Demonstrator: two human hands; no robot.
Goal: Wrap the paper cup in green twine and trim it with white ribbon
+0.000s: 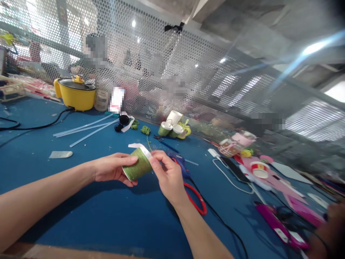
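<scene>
green-wrapped cylinder [138, 166], held tilted (white strip [143, 149] along one rim, tip loose).

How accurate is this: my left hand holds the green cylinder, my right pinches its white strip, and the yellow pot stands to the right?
Not quite: the head view shows the yellow pot standing to the left. The rest is right: your left hand holds the green cylinder, your right hand pinches its white strip.
</scene>
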